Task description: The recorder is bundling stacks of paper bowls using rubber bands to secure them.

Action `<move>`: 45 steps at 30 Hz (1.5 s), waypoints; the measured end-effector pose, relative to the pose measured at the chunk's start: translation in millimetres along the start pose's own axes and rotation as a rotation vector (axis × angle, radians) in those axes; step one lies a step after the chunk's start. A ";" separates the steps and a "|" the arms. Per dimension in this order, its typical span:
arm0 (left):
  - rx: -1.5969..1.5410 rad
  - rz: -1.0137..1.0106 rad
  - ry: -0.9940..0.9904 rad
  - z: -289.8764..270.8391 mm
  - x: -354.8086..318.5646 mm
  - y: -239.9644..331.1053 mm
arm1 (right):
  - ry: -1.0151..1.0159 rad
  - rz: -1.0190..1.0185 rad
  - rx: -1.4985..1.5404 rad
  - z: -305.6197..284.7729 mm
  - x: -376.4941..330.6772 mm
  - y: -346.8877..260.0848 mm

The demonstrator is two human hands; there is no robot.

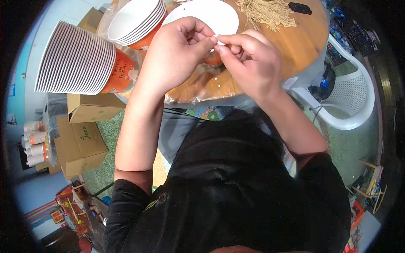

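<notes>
We pinch a small pale piece [216, 38] in the narrow grip of our left hand [179, 52] and right hand [255, 63], above the near part of the brown wooden surface [301, 50].

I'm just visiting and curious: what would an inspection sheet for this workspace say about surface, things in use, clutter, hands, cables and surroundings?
Surface: wooden table, clear plastic sheeting along its near edge.
Things in use: small pale item, too small to identify; a bundle of tan cords lies farther back.
Clutter: two stacks of white-rimmed orange buckets at the left; a small black object near the cords.
Hands: left hand and right hand pinch the small pale item together, above the table.
Cables: possibly one thin dark strand by the chair; unclear.
Surroundings: white plastic chair at the right, open cardboard boxes at the left.
</notes>
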State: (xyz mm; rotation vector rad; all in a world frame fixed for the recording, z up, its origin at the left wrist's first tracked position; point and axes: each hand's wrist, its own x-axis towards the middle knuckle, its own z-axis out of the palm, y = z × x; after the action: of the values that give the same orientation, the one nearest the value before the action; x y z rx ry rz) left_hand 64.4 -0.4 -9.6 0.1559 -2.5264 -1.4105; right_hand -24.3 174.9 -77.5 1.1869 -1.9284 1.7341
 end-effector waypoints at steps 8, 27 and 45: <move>0.037 0.020 -0.002 0.5 -1.6 -2.2 | -0.130 0.130 -0.037 -6.6 7.6 -1.5; 0.518 0.579 0.307 25.8 -19.9 -24.2 | -0.267 0.651 0.484 -17.1 13.7 -9.0; 0.424 0.550 0.310 25.7 -18.8 -32.2 | -0.230 -0.136 -0.256 -25.2 39.3 14.3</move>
State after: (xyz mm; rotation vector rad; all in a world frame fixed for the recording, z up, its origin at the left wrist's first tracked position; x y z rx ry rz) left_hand 75.0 7.8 -52.9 -0.2170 -2.3157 -0.5894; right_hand -66.7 182.4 -54.4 1.4310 -2.0672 1.2855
